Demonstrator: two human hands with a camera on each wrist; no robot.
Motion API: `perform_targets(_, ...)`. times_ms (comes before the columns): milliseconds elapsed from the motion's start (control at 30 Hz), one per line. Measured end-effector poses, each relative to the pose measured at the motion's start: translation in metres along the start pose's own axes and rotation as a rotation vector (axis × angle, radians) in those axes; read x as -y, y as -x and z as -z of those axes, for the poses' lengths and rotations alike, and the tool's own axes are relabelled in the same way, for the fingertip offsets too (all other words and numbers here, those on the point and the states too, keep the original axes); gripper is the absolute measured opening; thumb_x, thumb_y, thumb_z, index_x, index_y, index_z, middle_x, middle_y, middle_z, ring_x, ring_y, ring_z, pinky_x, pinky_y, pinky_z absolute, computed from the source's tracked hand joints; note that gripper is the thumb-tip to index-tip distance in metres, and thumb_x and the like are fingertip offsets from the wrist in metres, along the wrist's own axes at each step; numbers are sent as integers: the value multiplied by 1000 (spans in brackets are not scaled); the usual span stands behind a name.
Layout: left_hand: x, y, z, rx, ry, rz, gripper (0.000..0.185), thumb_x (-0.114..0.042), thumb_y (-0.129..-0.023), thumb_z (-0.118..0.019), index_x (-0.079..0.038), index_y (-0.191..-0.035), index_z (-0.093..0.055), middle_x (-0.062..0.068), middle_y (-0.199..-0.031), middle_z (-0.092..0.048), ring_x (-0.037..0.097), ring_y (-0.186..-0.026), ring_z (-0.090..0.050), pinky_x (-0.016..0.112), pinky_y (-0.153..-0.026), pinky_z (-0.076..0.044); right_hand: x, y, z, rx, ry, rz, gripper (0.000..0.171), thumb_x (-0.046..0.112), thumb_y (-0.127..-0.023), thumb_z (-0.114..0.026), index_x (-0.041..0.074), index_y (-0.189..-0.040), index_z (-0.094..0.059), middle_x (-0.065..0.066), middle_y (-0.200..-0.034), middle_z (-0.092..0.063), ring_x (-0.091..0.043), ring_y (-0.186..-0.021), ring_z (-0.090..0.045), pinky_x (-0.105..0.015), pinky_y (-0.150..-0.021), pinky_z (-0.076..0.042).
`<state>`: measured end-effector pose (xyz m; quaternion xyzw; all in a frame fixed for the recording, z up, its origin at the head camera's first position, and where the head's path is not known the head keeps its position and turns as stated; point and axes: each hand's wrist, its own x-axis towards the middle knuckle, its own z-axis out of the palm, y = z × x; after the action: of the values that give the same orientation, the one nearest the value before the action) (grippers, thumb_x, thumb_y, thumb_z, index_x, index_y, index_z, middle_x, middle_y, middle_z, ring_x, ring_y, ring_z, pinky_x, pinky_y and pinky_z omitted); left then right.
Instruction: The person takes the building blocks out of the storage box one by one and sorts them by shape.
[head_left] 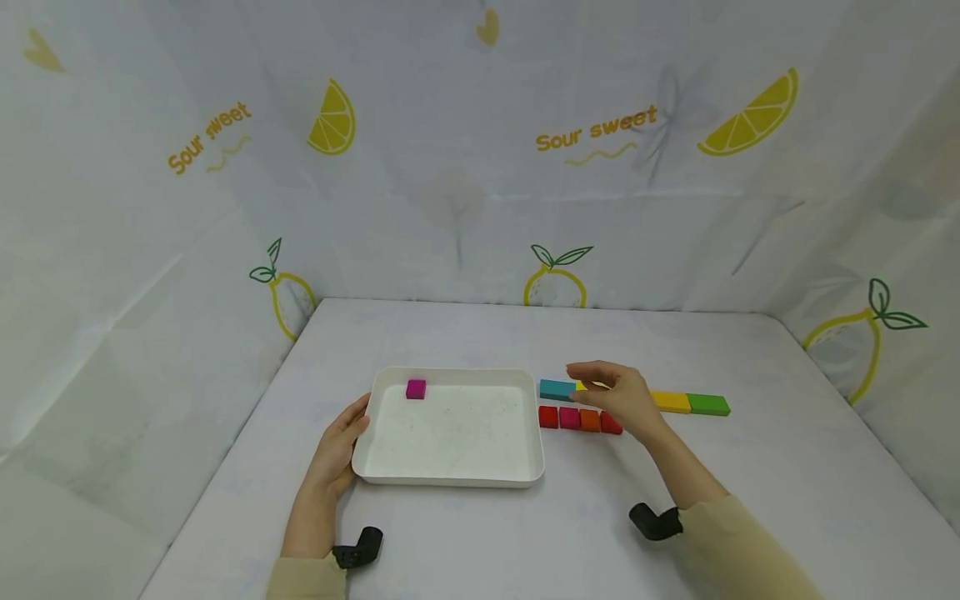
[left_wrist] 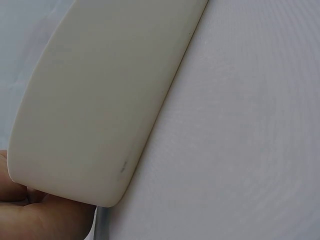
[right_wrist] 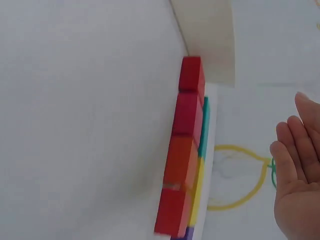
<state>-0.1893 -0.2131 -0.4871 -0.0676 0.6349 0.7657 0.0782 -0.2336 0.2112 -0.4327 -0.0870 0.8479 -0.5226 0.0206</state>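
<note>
A white tray [head_left: 457,481] lies on the table, with one magenta cube [head_left: 416,389] inside near its back left corner. My left hand [head_left: 337,450] grips the tray's left side; the left wrist view shows fingers against the tray wall [left_wrist: 95,100]. To the tray's right, red, magenta and orange cubes [head_left: 589,421] form a short row. Behind them runs a line of longer blocks: teal [head_left: 557,390], yellow, orange [head_left: 671,402] and green [head_left: 708,405]. Over these rows hovers my right hand [head_left: 618,400], fingers bent loosely and apart from the thumb, holding nothing; it partly hides the long blocks.
The white table [head_left: 577,533] ends at a back edge against a white curtain [head_left: 450,167] printed with lemons and lettering. In the right wrist view, a purple block [right_wrist: 188,233] shows beyond the cubes. Each wrist wears a black device [head_left: 656,522].
</note>
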Motion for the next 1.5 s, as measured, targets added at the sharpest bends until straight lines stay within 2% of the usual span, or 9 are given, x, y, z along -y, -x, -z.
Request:
perform_targets(167,0,0,2,-6,-3,-2,51,-10,-108,-30,-7,-158,-20,11,-166,-20,26,-149,-26,9,-91,-46,29,-19,-38,6,-95,66,42,11,-87,-75,8,-128,-65,-15,-133,-65,-32,-127,-59,-33,-103,-49)
perform_targets(333,1,0,3,-16,-17,4,51,-10,-108,-31,-8,-157,-22,11,-165,-21,26,-147,-27,9,-91,-46,52,-30,-82,76,-167,86,44,10,-84,-77,9,-127,-66,-17,-133,-64,-35,-127,-58,-41,-107,-47)
perform_targets(533,2,0,4,0,-20,-1,51,-12,-108,-30,-9,-158,-20,11,-166,-19,27,-148,-26,10,-91,-46,65,-40,-135,172,-111,89,43,10,-84,-78,7,-125,-67,-11,-129,-68,-31,-124,-61,-40,-106,-49)
perform_targets(700,4,-1,4,5,-18,-5,51,-12,-108,-30,-8,-158,-20,11,-166,-18,27,-149,-25,9,-91,-45,71,-50,-167,205,-89,106,43,7,-83,-78,4,-124,-67,-11,-127,-69,-27,-123,-63,-39,-106,-49)
perform_targets(833,5,-2,2,2,-15,-2,50,-12,-108,-30,-8,-157,-23,11,-165,-21,24,-145,-30,11,-91,-46,74,-58,-182,206,-87,93,41,6,-83,-77,4,-123,-68,-13,-127,-69,-27,-123,-63,-39,-107,-49)
perform_targets(1000,5,-3,2,-13,-29,-6,49,-11,-108,-31,-8,-156,-25,11,-164,-26,13,-131,-43,13,-92,-48,73,-67,-196,186,-91,77,42,5,-82,-77,3,-123,-67,-13,-127,-69,-30,-123,-62,-40,-108,-48)
perform_targets(1100,5,-2,1,-9,-31,-17,49,-11,-108,-32,-6,-156,-25,14,-163,-26,10,-126,-46,14,-92,-48,72,-71,-202,175,-76,84,42,4,-82,-77,2,-122,-68,-13,-126,-70,-30,-123,-62,-41,-108,-48)
perform_targets(1333,4,-3,0,-11,-21,-15,49,-11,-107,-31,-7,-156,-26,12,-162,-27,17,-133,-41,14,-91,-48,69,-76,-210,168,-56,98,42,3,-82,-77,2,-122,-68,-13,-126,-70,-31,-124,-61,-42,-108,-47)
perform_targets(1500,5,-4,1,-12,-25,-17,49,-11,-108,-30,-8,-156,-25,12,-163,-26,22,-138,-37,14,-92,-48,64,-79,-214,165,-27,82,42,4,-81,-78,5,-122,-69,-9,-126,-70,-29,-123,-61,-42,-107,-48)
